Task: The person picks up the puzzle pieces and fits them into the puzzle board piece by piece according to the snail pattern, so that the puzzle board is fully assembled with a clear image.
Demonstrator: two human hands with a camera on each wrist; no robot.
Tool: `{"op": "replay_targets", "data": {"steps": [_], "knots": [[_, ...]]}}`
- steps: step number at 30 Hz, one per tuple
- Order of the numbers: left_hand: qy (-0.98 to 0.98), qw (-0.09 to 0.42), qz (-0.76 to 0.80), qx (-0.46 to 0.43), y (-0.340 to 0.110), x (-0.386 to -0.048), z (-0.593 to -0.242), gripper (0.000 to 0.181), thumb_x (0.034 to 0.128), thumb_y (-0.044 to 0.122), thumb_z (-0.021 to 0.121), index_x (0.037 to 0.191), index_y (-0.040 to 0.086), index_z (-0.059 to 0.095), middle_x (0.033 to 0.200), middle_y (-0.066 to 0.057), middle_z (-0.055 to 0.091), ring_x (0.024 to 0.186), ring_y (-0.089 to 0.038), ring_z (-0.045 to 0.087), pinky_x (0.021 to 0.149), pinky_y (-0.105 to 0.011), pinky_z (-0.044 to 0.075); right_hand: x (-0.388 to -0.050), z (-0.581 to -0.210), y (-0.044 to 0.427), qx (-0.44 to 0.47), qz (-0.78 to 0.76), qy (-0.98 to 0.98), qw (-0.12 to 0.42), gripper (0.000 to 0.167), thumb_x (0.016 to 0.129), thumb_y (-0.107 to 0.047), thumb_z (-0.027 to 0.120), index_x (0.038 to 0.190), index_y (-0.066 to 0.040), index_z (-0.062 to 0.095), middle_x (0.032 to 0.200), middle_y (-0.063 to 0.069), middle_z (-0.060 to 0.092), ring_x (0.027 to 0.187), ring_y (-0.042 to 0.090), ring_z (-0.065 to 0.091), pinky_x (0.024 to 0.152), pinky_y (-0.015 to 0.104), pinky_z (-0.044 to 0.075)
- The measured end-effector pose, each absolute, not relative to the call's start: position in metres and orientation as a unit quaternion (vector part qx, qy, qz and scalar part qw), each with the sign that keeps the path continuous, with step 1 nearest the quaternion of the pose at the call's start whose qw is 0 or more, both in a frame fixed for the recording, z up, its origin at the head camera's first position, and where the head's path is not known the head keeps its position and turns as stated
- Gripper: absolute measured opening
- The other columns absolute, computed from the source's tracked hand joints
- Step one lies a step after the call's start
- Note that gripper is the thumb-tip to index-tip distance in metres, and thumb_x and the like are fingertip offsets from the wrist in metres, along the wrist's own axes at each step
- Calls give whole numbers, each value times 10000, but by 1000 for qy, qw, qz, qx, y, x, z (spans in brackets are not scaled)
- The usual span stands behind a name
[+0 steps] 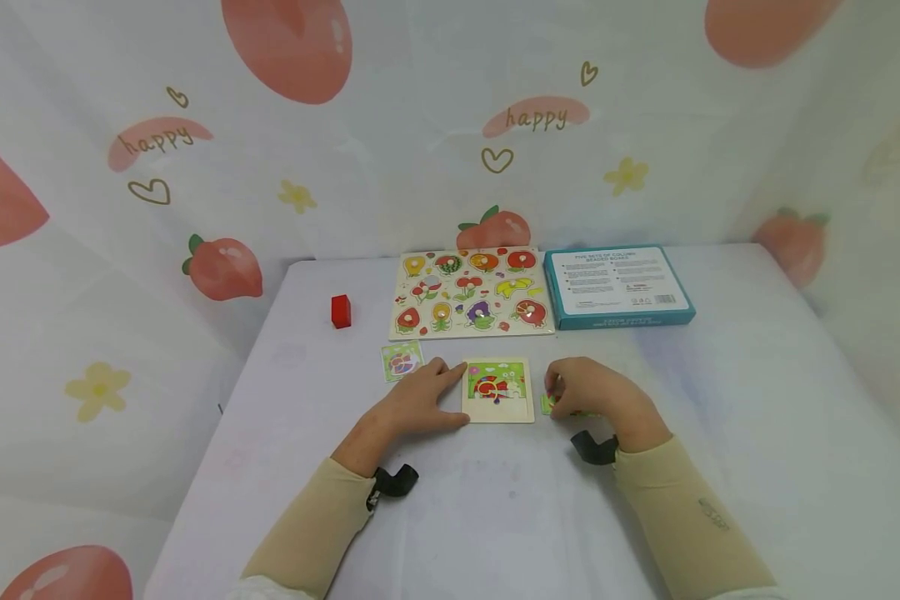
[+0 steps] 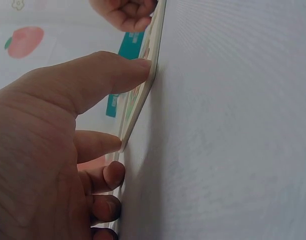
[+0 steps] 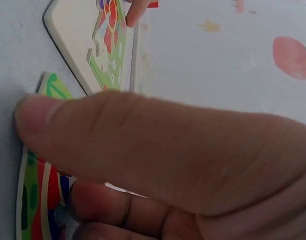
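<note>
A square wooden puzzle board (image 1: 497,411) lies on the table, its upper part filled with a colourful picture and its lower strip bare wood. My left hand (image 1: 418,400) touches its left side, index finger near the upper corner and thumb (image 2: 130,72) at the lower one, both fairly straight. Just right of the board, my right hand (image 1: 596,392) pinches a green and red puzzle piece (image 3: 34,200) low over the table, thumb (image 3: 143,145) in front and fingertips behind. The hand partly covers this piece; whether it is lifted, I cannot tell.
Behind the board lie a fruit peg puzzle (image 1: 457,321) and a teal-edged box (image 1: 621,287). A small picture card (image 1: 401,361) is beside my left fingers, with a red block (image 1: 341,311) farther back left. A printed cloth (image 1: 405,167) hangs behind the table.
</note>
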State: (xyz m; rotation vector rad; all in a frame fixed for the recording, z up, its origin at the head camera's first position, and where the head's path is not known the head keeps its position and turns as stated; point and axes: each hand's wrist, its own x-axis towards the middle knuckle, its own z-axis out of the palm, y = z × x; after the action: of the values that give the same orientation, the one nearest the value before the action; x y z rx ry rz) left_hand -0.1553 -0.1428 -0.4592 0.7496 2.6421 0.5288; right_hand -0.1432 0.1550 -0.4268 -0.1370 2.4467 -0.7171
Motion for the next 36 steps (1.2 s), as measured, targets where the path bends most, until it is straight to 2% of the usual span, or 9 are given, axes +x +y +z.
{"op": "replay_targets", "data": {"steps": [16, 19, 23, 31, 36], "knots": [[930, 168, 184, 270, -144, -157, -463, 880, 873, 496, 761, 1606, 196, 376, 1183, -8, 478, 997, -159, 470, 841, -319, 441, -143, -416, 159, -54, -262, 919, 289, 356, 802, -161, 821, 1093, -115, 621, 950, 62, 614, 879, 236, 574, 711, 363, 505], [930, 165, 183, 272, -144, -157, -464, 882, 874, 494, 761, 1606, 188, 374, 1175, -7, 475, 990, -160, 469, 835, -319, 439, -142, -406, 161, -50, -268, 923, 272, 396, 791, -176, 827, 1115, -97, 613, 967, 69, 607, 888, 243, 578, 705, 360, 518], [930, 166, 182, 272, -143, -157, -462, 884, 875, 497, 759, 1607, 186, 372, 1184, -8, 476, 996, -158, 468, 839, -321, 442, -140, -394, 166, -46, -272, 931, 240, 476, 777, -211, 864, 1154, -75, 608, 1017, 76, 602, 953, 263, 573, 762, 380, 539], [930, 167, 181, 274, -143, -158, -462, 886, 874, 497, 761, 1605, 177, 376, 1185, -16, 479, 992, -160, 466, 838, -330, 446, -130, -375, 179, -78, -290, 940, 165, 445, 802, -195, 841, 1168, -53, 633, 1037, 83, 611, 959, 268, 567, 768, 377, 525], [930, 166, 180, 274, -143, -158, -463, 889, 870, 500, 764, 1604, 180, 378, 1177, -10, 480, 986, -157, 470, 834, -323, 450, -121, -359, 184, -86, -287, 945, 132, 480, 804, -215, 848, 1207, -54, 644, 1062, 84, 626, 968, 278, 571, 773, 389, 533]]}}
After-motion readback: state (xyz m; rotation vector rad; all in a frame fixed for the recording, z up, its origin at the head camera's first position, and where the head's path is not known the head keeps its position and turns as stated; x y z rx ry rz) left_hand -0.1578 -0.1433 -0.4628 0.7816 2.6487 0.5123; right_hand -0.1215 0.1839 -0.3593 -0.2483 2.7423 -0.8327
